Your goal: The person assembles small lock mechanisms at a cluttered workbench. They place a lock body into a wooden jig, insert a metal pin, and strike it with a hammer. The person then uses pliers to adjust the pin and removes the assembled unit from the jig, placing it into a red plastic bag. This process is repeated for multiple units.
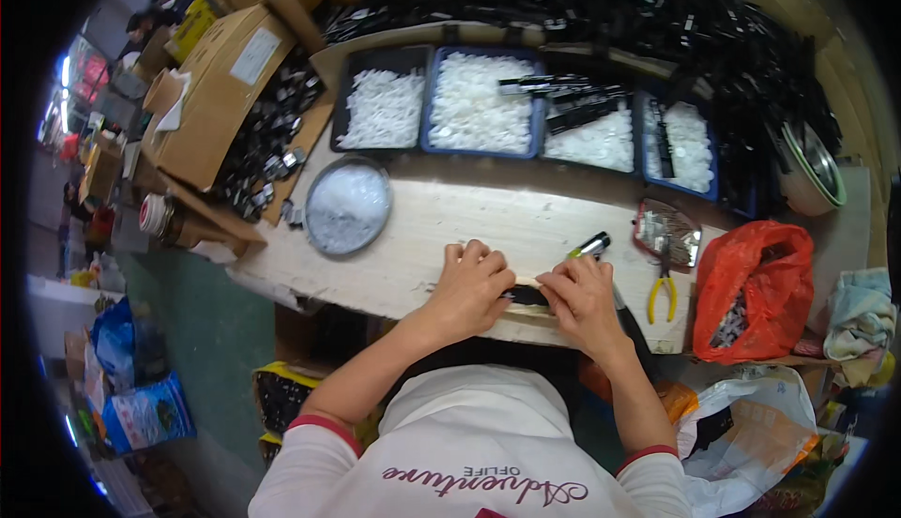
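- 2 bare hands meet at the near edge of the pale worktable (450,197), their grips drawn close around 1 short black piece (529,296).
- Left hand (472,283): the grip is narrow, fingers curled inward, with the thumb side at the left end of the black piece; the exact contact under the fingers is hidden.
- Right hand (583,298): thumb and forefinger are pinched together at the right end of the black piece, the other fingers bent behind them.
- The black piece lies between the 2 hands, roughly level; a pale strip shows along its far side.
- Both hands have their backs turned up. The left forearm slants up to the right from a white sleeve with a red cuff; the right forearm slants up to the left, its elbow bent too.
- Just beyond the right hand lies 1 green-and-black tool (589,246), partly hidden by the fingers.
- To the right of that hand are 1 pair of pliers (663,298) with yellow handles and 1 red plastic bag (756,279).
- Beyond the left hand, to the left, sits 1 round dish (330,252) of whitish contents.
- Farther back, 4 trays (479,154) of small white pieces stand in a row.
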Available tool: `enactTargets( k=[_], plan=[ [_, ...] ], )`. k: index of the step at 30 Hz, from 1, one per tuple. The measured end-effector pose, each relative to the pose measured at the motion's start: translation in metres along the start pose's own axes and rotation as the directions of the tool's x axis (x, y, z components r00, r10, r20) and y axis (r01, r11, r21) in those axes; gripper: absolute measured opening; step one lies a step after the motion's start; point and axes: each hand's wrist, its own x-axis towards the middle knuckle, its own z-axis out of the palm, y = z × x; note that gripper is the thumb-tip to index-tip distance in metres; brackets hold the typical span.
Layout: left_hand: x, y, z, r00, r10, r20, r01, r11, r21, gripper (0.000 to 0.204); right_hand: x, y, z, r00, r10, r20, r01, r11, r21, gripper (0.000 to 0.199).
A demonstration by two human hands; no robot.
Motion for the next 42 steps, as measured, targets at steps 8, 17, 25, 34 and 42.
enactTargets(
  k=[8,17,25,34,42],
  plan=[
    [0.140,0.036,-0.007,0.963,0.270,0.000,-0.268,0.958,0.102,0.015,-0.014,0.082,-0.055,0.925,0.301,-0.230,-0.377,0.791,-0.482,0.015],
    [0.256,0.068,0.033,0.972,0.236,-0.025,-0.212,0.911,0.354,0.013,-0.046,0.085,-0.056,0.876,0.408,-0.257,-0.482,0.720,-0.500,0.030],
    [0.299,0.067,0.044,0.964,0.267,-0.015,-0.265,0.961,0.085,0.037,-0.042,0.089,-0.070,0.860,0.431,-0.272,-0.510,0.740,-0.439,0.020],
    [0.308,0.056,0.052,0.926,0.360,0.116,-0.377,0.900,0.218,0.018,0.000,0.111,-0.062,0.872,0.432,-0.230,-0.483,0.678,-0.554,0.018],
    [0.296,0.041,0.036,0.965,0.260,-0.034,-0.262,0.964,-0.044,0.017,0.013,0.113,-0.054,0.919,0.389,-0.072,-0.358,0.742,-0.567,0.015]
  ],
)
